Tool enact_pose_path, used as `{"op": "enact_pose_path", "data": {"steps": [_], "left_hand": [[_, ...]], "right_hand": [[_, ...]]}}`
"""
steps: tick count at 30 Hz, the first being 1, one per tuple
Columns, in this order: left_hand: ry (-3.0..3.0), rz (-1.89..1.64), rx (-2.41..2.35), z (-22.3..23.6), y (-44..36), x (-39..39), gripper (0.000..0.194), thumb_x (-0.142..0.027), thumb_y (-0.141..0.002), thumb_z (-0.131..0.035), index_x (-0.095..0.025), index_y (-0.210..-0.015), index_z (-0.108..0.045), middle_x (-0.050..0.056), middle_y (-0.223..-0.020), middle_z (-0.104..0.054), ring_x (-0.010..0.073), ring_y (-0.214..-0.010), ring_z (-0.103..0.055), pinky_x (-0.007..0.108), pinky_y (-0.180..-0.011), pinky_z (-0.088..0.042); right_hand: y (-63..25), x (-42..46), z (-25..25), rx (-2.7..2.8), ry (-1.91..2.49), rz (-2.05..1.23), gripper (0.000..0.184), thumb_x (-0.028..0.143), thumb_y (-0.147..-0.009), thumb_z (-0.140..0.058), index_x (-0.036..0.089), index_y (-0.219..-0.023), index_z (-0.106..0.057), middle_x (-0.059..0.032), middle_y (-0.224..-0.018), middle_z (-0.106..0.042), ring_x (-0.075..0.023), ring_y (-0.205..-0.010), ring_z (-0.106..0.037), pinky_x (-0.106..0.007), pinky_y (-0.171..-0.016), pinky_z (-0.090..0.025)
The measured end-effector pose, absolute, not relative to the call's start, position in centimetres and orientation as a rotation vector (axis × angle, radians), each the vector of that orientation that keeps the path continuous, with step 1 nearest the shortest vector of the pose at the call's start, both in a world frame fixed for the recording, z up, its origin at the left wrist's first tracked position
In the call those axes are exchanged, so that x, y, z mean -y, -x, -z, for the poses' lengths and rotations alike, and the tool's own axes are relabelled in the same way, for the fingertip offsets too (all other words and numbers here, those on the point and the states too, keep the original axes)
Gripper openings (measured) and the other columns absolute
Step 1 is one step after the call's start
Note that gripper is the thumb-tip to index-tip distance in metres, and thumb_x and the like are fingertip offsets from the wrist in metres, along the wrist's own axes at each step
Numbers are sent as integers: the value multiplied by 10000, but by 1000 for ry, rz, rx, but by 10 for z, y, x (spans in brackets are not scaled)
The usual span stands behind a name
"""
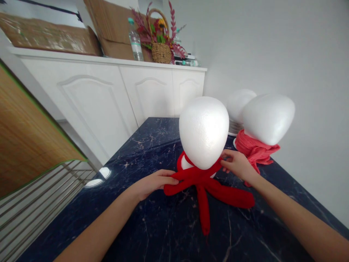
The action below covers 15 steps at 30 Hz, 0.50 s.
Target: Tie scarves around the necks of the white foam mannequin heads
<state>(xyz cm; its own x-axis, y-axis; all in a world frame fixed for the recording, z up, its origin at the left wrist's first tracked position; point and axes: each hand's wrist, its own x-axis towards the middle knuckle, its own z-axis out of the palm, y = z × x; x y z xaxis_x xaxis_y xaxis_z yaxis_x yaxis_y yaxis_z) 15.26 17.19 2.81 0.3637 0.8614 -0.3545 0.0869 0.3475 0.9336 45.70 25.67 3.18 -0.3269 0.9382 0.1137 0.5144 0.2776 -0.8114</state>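
A white foam mannequin head stands on the dark marbled table, with a red scarf around its neck. Loops and ends of the scarf spread out in front of the neck, like a bow with two hanging tails. On the left, my left hand pinches one loop between thumb and fingers. My right hand grips the scarf's opposite loop close to the head's right side. One tail lies toward me and another stretches to the right beneath my right forearm. The knot's inner folds are hard to make out.
Behind to the right stand another foam head wearing a coral scarf and a further white head. A metal rack is at the left. Beyond the table, a white cabinet carries cardboard, bottles and a flower basket.
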Motion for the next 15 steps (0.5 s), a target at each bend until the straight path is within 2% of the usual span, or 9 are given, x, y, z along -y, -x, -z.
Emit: {"op": "enact_pose_path", "data": {"steps": [3,5,8,10,12,15], "left_hand": [[-1024,-819,-1080,-24,-146,-160,288,-228,-728,-712,-187,-1013,-706,21,-1046,-717,129,-970,-637,165,-873,-455],[-963,-878,-1031,-22,-145,-151,309,-230,-756,-684,-191,-1063,-684,29,-1070,-708,142,-1002,-632,197,-919,-450],[-911,-866,-1020,-20,-143,-138,406,-259,-788,-642,-209,-1189,-607,43,-1107,-692,172,-963,-651,271,-883,-490],[-897,-854,-1117,-20,-140,-129,458,-272,-769,-652,-234,-1219,-578,28,-1103,-693,168,-919,-659,258,-813,-505],[-921,-838,-1250,-19,-136,-119,460,-285,-735,-677,-236,-1185,-600,13,-1085,-699,159,-889,-658,230,-768,-495],[-976,-814,-1404,-19,-128,-105,411,-311,-695,-691,-195,-1088,-658,32,-1081,-698,183,-909,-644,245,-790,-478]], "right_hand": [[-452,-260,-33,1898,1215,-1013,150,192,-714,-519,179,-859,-551,-7,-799,-655,-131,-534,-639,-228,-470,-541],[-448,-260,-34,1865,1189,-1103,140,193,-721,-514,180,-860,-525,3,-778,-643,-127,-523,-638,-227,-470,-549],[-444,-261,-36,1873,1203,-1151,133,164,-726,-487,178,-856,-508,12,-742,-628,-122,-498,-629,-215,-444,-539],[-444,-262,-38,1915,1223,-1091,134,137,-725,-473,174,-845,-521,9,-729,-629,-121,-488,-623,-210,-431,-529],[-444,-264,-39,1957,1244,-1016,141,119,-726,-473,172,-836,-543,4,-715,-635,-122,-493,-622,-208,-436,-524],[-445,-266,-39,2032,1280,-908,187,108,-737,-469,175,-879,-570,8,-667,-633,-131,-500,-620,-214,-456,-519]]}}
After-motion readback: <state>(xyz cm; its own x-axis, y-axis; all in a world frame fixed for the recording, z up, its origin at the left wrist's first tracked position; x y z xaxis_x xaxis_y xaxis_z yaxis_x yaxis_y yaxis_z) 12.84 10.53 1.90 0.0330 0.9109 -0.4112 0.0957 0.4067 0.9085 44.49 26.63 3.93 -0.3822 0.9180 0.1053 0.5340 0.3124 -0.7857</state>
